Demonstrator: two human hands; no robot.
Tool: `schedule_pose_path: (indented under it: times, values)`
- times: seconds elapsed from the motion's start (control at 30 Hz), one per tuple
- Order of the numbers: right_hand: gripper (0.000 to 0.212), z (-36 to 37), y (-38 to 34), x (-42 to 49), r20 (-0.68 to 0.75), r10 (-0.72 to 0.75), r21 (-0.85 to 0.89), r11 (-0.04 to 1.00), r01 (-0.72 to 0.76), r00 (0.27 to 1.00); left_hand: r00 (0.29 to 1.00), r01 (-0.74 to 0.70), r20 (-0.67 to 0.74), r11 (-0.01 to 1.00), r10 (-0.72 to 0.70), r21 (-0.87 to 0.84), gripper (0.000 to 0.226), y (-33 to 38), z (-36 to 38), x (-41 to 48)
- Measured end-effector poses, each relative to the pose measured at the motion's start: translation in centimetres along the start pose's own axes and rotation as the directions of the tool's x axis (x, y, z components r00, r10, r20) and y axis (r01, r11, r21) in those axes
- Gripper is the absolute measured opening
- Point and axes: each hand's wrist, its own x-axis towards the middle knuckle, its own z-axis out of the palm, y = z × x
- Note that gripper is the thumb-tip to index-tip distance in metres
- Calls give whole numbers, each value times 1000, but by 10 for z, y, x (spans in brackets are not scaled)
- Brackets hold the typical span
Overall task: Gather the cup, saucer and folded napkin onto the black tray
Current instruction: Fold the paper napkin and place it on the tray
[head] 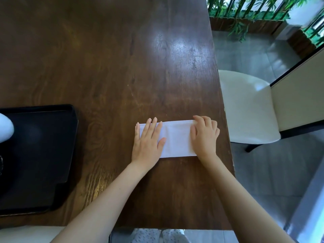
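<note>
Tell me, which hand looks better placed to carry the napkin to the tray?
Probably the left hand: it lies flat on the napkin on the side nearer the tray. The right hand sits at the far end.

Dark wooden table (122, 58), white chair (249, 109), bamboo plants (245, 9)

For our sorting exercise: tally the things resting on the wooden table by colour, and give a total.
White: 2, the folded napkin and a white object cut off at the frame edge
Black: 1, the black tray
Total: 3
</note>
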Motion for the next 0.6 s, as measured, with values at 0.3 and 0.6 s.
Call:
schedule_pose_path:
  times: [0.3,0.6]
  values:
    - [17,-32,11,26,204,-124,89,990,108,971,999,34,15,999,-34,-22,58,1,-6,0]
    - [16,-42,14,15,219,-161,69,986,149,962,1000,8,30,1000,-8,4,58,-1,-9,-4]
